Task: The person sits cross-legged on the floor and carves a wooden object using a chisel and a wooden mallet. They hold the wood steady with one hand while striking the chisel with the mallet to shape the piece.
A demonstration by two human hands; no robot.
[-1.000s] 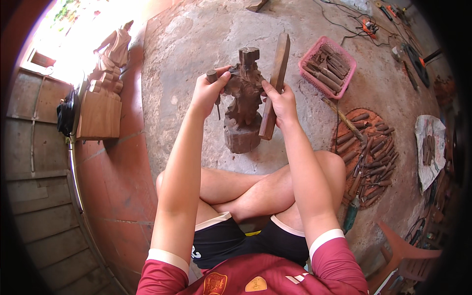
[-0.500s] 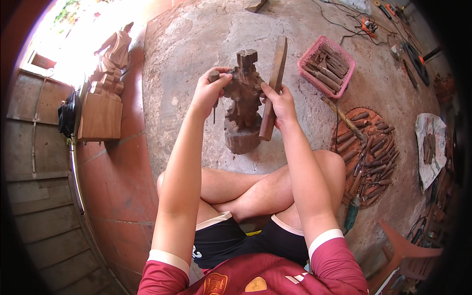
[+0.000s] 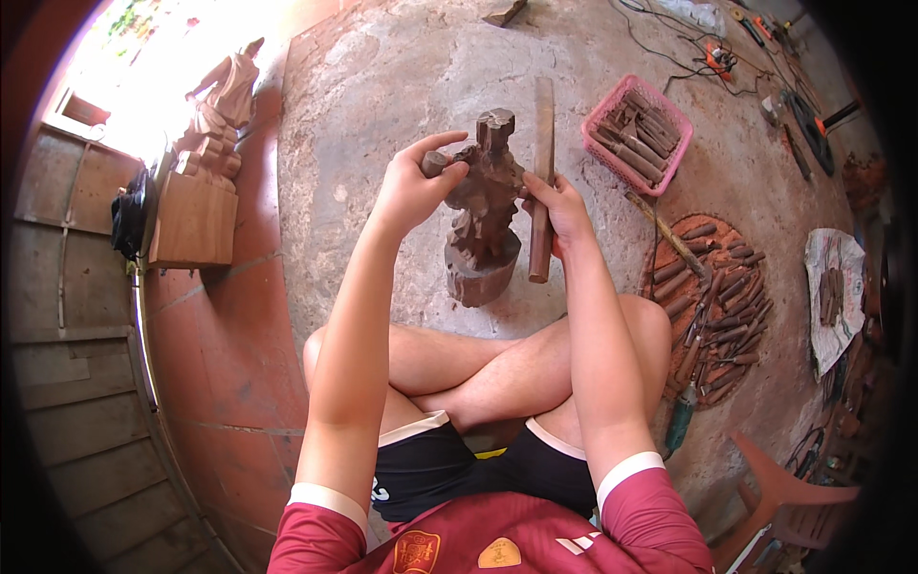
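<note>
A dark brown wooden carving [image 3: 483, 230] stands upright on the concrete floor in front of my crossed legs. My left hand [image 3: 413, 187] grips a wooden-handled chisel [image 3: 438, 163] whose end rests against the carving's upper left side. My right hand [image 3: 559, 206] holds a long flat wooden stick [image 3: 542, 143] upright beside the carving's right side. Both hands sit close to the carving's top.
A pink basket [image 3: 636, 134] of wooden-handled tools lies at the upper right. Several more chisels lie on a round mat [image 3: 712, 306]. A finished wooden statue [image 3: 225, 105] on a block [image 3: 191, 220] stands at the left. Cables and tools lie at the far right, and a red plastic stool [image 3: 784, 497] at lower right.
My right hand has lowered the stick slightly and brought it closer to the carving. My left hand keeps the chisel at the carving's upper left.
</note>
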